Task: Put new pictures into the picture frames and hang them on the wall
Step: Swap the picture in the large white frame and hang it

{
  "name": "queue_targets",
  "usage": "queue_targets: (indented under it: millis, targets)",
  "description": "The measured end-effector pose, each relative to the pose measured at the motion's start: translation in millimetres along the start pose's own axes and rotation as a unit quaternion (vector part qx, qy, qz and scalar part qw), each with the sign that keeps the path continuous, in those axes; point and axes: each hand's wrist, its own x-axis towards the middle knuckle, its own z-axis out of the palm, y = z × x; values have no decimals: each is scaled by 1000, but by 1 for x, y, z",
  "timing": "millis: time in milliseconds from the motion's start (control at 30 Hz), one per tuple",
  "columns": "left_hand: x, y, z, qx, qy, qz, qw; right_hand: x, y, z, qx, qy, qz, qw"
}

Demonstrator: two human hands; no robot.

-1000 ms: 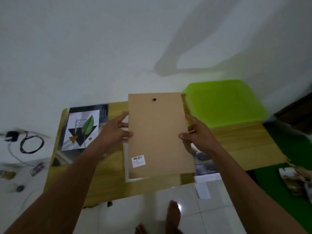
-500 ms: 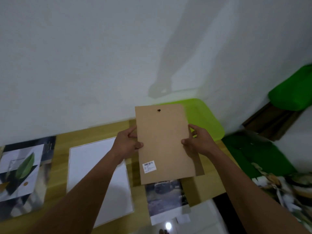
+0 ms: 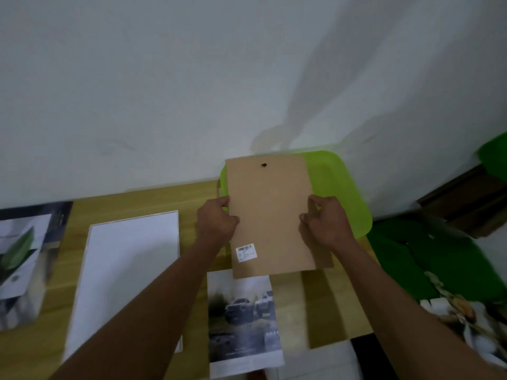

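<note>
Far left of the backing board (image 3: 270, 215): leaf print (image 3: 19, 259), flat on the desk (image 3: 192, 196). Nearer, just left of the board: white frame (image 3: 129, 270), lying flat, apart from the board.

My left hand (image 3: 216, 222) grips the board's left edge, fingers curled round it. The board is held up off the desk, brown back toward me, with its hanger (image 3: 264, 165) near the top and a barcode sticker (image 3: 245, 252) low on the left. Just below the board's bottom edge: truck print (image 3: 242, 316), on the desk near its front edge. My right hand (image 3: 326, 223) pinches the board's right edge, thumb on the face.

Behind the board and to its right: green lid (image 3: 343, 193), partly covered by it.

Risks, my read: it's an edge-only hold, so the board may slip or twist if either hand loosens. If it drops, a corner could crease the truck print. Pushing forward could knock the green lid. Seating it hanger-end down would make the frame hang upside down.
</note>
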Motion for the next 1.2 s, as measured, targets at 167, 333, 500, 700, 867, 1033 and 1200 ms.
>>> queue_targets:
  millis: [167,333,500,700,867,1033,1200]
  targets:
    - [-2,-4,8,33,16,22,999,4,7,5,-53,7,-35,998]
    - [-2,-6,12,78,22,57,995,0,6,6,-115,-41,-52,991]
    - [-2,-6,10,117,0,77,990,1,3,4,-127,-52,-59,989]
    - [-12,-13,-22,112,-26,103,988,-11,-22,-2,-86,-50,-58,993]
    - [-41,-52,-90,94,1,81,992,-37,-81,13,-70,-54,-123,988]
    - [-74,-117,-163,118,18,50,992,-94,-152,59,-70,-89,-237,965]
    - [-94,-202,-204,154,1,46,987,-151,-191,135,-61,-173,-224,957]
